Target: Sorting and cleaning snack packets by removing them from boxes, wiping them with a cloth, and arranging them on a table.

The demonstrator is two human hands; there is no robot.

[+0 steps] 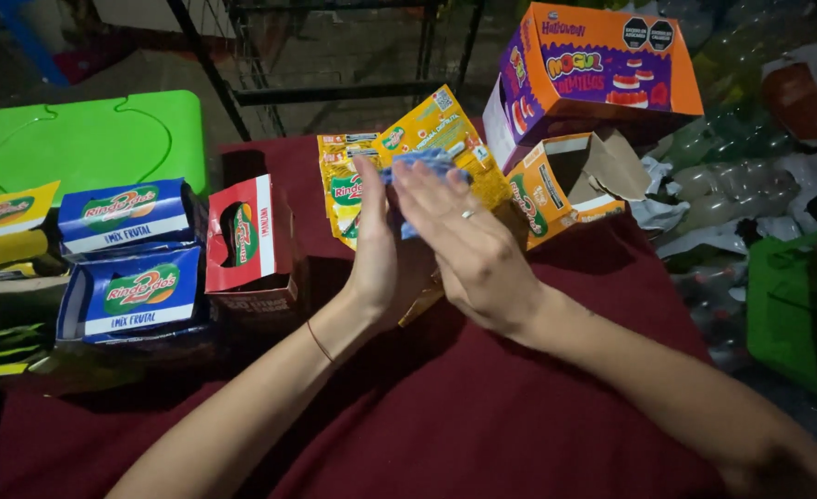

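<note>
My left hand [381,259] and my right hand [468,245] are pressed together over a dark red cloth [482,416], with a small blue crumpled wrapper [424,162] squeezed between the palms. Its top sticks out above my fingers. A ring shows on my right hand. Just behind the hands lie yellow flat sachets [431,134] and another yellow and green packet [344,189]. Part of the wrapper is hidden by my palms.
Left of the hands stand a red small carton [247,236] and two blue cartons [131,254]. A green plastic lid [85,139] lies at the far left. An orange and purple box [593,69] and an open orange carton [565,180] stand at the right, with plastic bottles [732,185] beyond.
</note>
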